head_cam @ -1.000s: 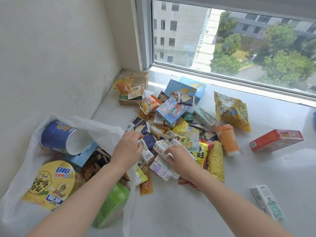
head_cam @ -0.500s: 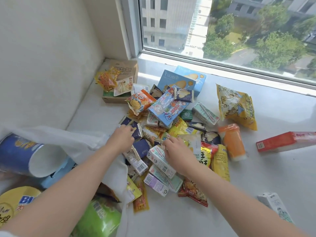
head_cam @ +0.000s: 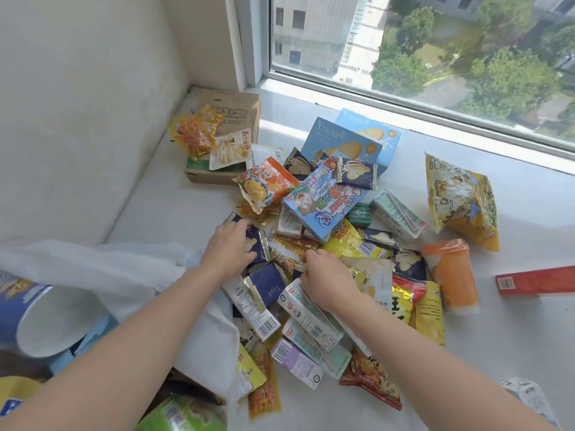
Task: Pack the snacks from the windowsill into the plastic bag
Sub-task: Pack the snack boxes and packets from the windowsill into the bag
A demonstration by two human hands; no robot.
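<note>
White stone windowsill [head_cam: 193,213] runs below a window [head_cam: 435,51] that looks down on trees and a pale building, with a plain wall closing it off on the left. Most of the sill carries a loose heap of snacks [head_cam: 326,244]: a light blue box [head_cam: 345,141] at the back, a blue cartoon-printed box [head_cam: 323,200] tilted on top of the pile, dark navy sachets, small drink cartons and yellow packets. The left hand [head_cam: 230,247] lies on a navy sachet [head_cam: 256,244] at the heap's near-left edge, its fingers bent down over the packet's top and touching it; whether they actually pinch it cannot be told. The right hand [head_cam: 326,278] reaches into the middle of the heap just beside the left, its fingers curled down among the wrappers, but its fingertips are hidden and what its grip closes on cannot be told. A pale green drink carton [head_cam: 308,306] lies directly under that wrist. The plastic bag [head_cam: 102,269], white and crumpled, lies open on the sill at the left, touching the heap's near edge and passing under the left forearm. Inside it are a blue cup [head_cam: 21,309] on its side and a green packet [head_cam: 183,415]. An orange bottle [head_cam: 452,278], a yellow bag [head_cam: 460,200] and a red box [head_cam: 535,279] lie apart on the right.
</note>
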